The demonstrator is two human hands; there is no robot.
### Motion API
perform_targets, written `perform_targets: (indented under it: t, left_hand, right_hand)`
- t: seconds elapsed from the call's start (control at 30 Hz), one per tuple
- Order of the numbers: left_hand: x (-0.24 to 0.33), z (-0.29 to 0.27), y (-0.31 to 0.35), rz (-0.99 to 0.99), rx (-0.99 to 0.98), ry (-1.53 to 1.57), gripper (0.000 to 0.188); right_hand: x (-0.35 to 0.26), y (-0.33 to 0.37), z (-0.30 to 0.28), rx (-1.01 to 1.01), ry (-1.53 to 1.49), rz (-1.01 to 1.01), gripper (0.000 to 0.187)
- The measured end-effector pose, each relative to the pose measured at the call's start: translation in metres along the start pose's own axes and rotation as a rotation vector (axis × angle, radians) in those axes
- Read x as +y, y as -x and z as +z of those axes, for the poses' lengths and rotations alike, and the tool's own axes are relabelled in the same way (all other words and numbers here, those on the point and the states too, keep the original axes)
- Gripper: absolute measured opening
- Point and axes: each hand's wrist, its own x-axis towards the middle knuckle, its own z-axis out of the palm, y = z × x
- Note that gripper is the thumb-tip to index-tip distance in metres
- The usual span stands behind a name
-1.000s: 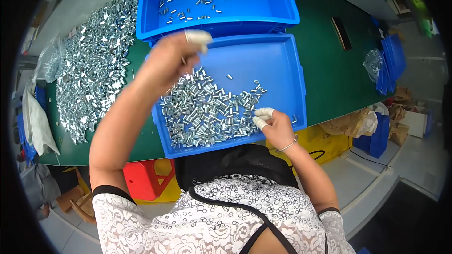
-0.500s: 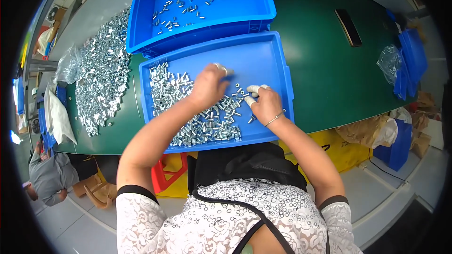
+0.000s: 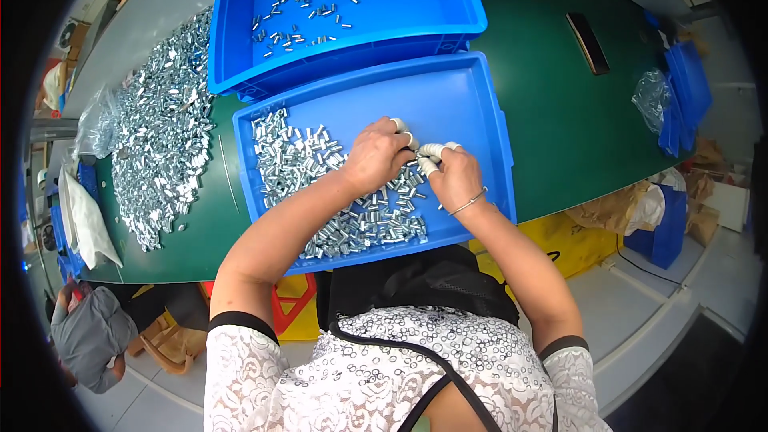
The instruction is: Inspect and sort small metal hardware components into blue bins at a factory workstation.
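Note:
My left hand [image 3: 378,158] and my right hand [image 3: 458,179] meet fingertip to fingertip over the shallow blue tray [image 3: 498,162]. White finger covers are on several fingers of both. The fingers of each hand are closed in a pinch. Small shiny bits of metal show between the two sets of fingertips, but what each hand grips is mostly hidden. Under and beside my left forearm, a spread of small silver metal sleeves [image 3: 290,152] covers the tray's left and near part. A bracelet circles my right wrist.
Behind stands a deeper blue bin [image 3: 352,52] with scattered metal pieces. A big heap of silver pieces [image 3: 164,128] lies on the green table [image 3: 552,120] at left, beside a thin rod [image 3: 228,172]. A phone [image 3: 588,43] and clear plastic bag [image 3: 652,100] lie right. Another person [image 3: 94,336] sits lower left.
My left hand has moved right and slightly down, bringing its fingertips against those of my right hand. My right hand stays nearly in place. The view has shifted slightly.

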Motion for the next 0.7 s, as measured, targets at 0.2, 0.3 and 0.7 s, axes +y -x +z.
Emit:
perform_targets:
  t: [0.2, 0.3, 0.7]
  left_hand:
    - [-0.015, -0.014, 0.01, 0.074, 0.058, 0.124, 0.017]
    - [-0.012, -0.036, 0.03, 0.026, 0.086, 0.275, 0.016]
    - [0.005, -0.092, 0.086, -0.063, 0.106, 0.616, 0.015]
  right_hand:
    - [-0.016, 0.0, 0.023, 0.079, -0.101, 0.092, 0.015]
    - [-0.044, 0.012, 0.018, 0.08, -0.492, 0.092, 0.016]
    - [-0.108, 0.044, 0.019, -0.012, -0.692, 0.025, 0.019]
